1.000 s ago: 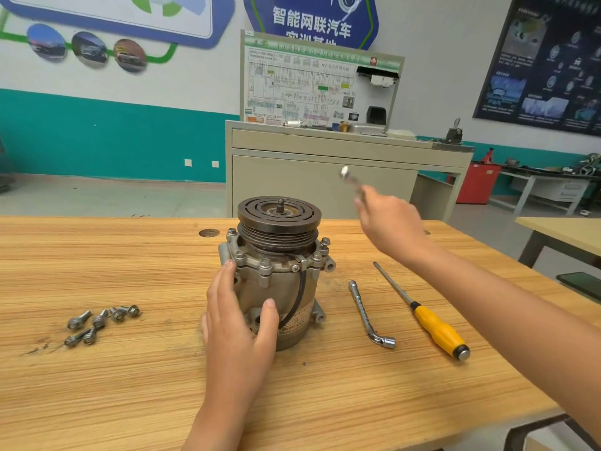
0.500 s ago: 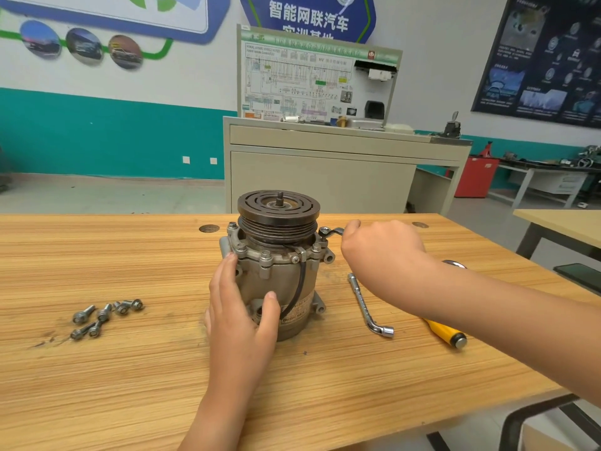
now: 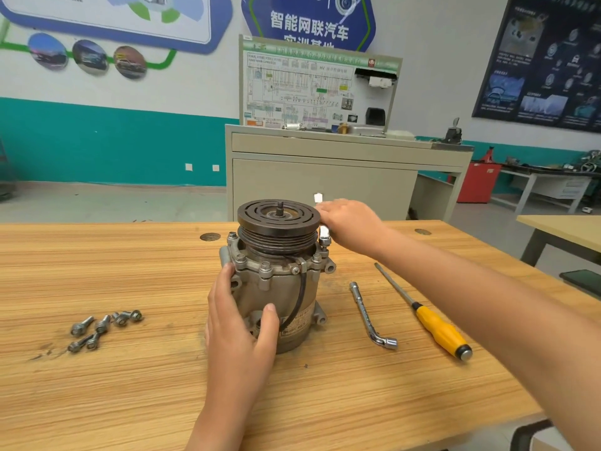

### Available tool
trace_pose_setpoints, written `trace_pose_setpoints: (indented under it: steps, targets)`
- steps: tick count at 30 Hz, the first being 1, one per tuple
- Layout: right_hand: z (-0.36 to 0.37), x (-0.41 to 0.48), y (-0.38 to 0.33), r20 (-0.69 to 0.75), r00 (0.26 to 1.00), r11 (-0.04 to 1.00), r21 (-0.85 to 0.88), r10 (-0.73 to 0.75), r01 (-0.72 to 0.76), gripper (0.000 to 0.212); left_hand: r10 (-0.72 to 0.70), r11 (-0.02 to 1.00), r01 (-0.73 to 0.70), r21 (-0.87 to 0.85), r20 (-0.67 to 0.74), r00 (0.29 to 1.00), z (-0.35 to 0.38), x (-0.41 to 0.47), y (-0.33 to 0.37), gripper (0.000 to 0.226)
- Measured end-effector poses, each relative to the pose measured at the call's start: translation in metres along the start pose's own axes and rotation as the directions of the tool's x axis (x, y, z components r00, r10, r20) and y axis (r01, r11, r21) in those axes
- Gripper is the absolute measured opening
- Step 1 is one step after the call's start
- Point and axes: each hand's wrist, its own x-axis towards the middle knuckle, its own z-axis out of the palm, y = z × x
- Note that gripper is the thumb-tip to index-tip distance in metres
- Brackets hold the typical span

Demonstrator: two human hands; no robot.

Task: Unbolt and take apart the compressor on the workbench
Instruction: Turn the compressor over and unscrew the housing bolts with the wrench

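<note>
Past loose bolts [image 3: 104,327] on bench [image 3: 130,392], cups upright compressor [image 3: 286,294] mid-bench with left hand [image 3: 239,333], fingers and thumb curled round it. Grips wrench [image 3: 324,234] in closed right hand [image 3: 353,224], its end at compressor's upper right. Farther right: L-key [image 3: 369,315], screwdriver [image 3: 435,327].

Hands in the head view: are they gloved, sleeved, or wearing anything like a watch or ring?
No. The left hand and right hand are bare, without gloves. The left forearm and right forearm are uncovered to the frame edge, so no sleeve shows. No watch, ring, bracelet or marking is visible.
</note>
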Motion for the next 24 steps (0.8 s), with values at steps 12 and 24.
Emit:
trace_pose_setpoints:
  steps: [12, 24]
  targets:
    - [-0.049, -0.073, -0.023, 0.113, 0.911, 0.916, 0.020, 0.397, -0.402, 0.010, 0.037, 0.999, -0.037, -0.016, 0.000, 0.999, 0.001, 0.000, 0.001, 0.072]
    - [-0.073, -0.061, -0.044, 0.383, 0.900, 0.924, -0.378, 0.207, -0.051, 0.023, 0.028, 1.000, -0.028, 0.011, 0.002, 1.000, 0.002, -0.001, -0.002, 0.069]
